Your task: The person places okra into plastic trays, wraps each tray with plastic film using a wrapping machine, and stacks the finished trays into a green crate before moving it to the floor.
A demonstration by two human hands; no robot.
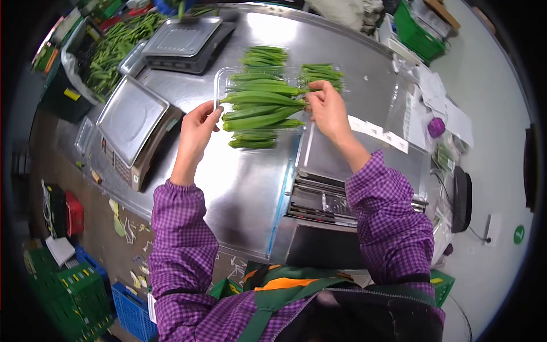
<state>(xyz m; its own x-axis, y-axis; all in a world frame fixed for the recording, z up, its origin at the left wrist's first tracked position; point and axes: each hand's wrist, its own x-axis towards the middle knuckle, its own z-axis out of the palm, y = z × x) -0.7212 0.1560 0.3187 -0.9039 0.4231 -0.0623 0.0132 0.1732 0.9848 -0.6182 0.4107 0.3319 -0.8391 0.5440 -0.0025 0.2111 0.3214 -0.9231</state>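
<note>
Between my two hands a clear plastic tray (219,85) filled with green okra pods (262,102) is held above the steel table. My left hand (198,128) pinches the tray's left edge between thumb and fingers. On the other side, my right hand (329,111) has its fingers closed at the tray's right edge, by the stem ends of the pods. More okra (264,56) lies behind the tray, another bunch (322,74) at its back right, and some (252,139) shows just in front, partly covered by it.
Two weighing scales (134,121) (185,37) stand at the left, near a heap of loose okra (119,51). A sealing machine (353,159) with white labels (379,134) is at the right. Papers (430,91), a purple roll (436,127) and a green crate (419,34) lie farther right.
</note>
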